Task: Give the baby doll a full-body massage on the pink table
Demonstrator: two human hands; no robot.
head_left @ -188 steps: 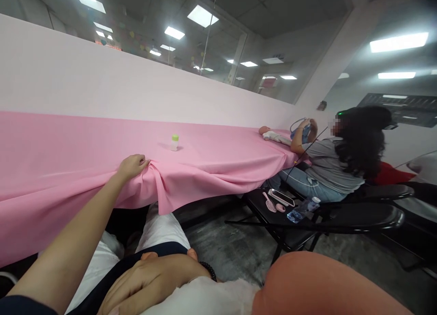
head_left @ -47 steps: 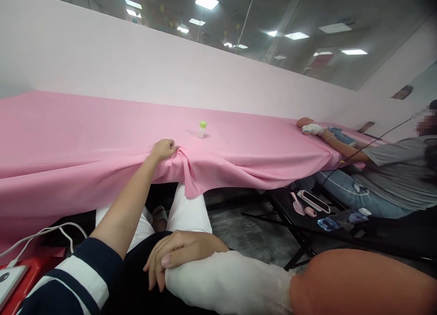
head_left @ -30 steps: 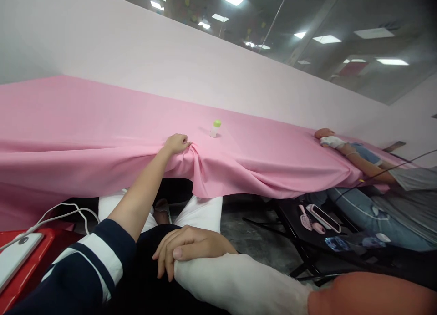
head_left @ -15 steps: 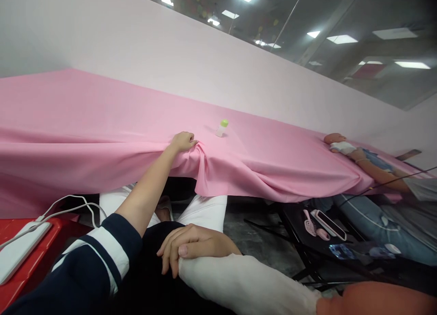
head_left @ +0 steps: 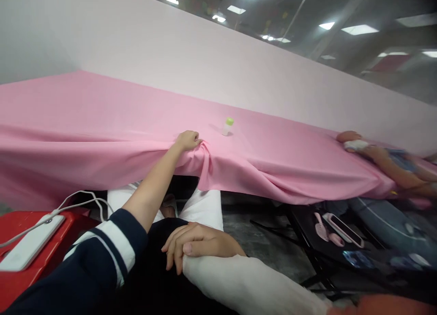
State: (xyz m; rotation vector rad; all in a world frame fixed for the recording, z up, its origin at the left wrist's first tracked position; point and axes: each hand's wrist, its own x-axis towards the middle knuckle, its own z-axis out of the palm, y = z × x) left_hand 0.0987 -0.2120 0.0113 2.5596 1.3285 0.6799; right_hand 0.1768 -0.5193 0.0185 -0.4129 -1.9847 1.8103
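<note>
My left hand (head_left: pixel 190 140) is closed on the pink cloth (head_left: pixel 218 167) at the table's front edge, bunching it into folds. Just beyond it, a small translucent bottle with a light green cap (head_left: pixel 228 126) stands upright on the cloth. Across my lap lies a long bundle in white cloth with a rounded orange-brown end, apparently a baby doll (head_left: pixel 252 278). My right hand (head_left: pixel 205 242) curls around its near end, thumb on the white cloth and fingers hanging over my dark top. The right forearm is hidden behind the doll.
At left, a white power bank (head_left: pixel 30 244) with cables lies on a red stool (head_left: pixel 17 285). A black chair (head_left: pixel 307 242) at right bears a pink hairbrush (head_left: pixel 321 228) and a phone (head_left: pixel 343 230). Another doll (head_left: pixel 357 144) lies on the far right. Beyond rises a white partition (head_left: pixel 205 73).
The whole view has swung a little to the left, so things appear further right. Both hands keep their places on the cloth and the doll.
</note>
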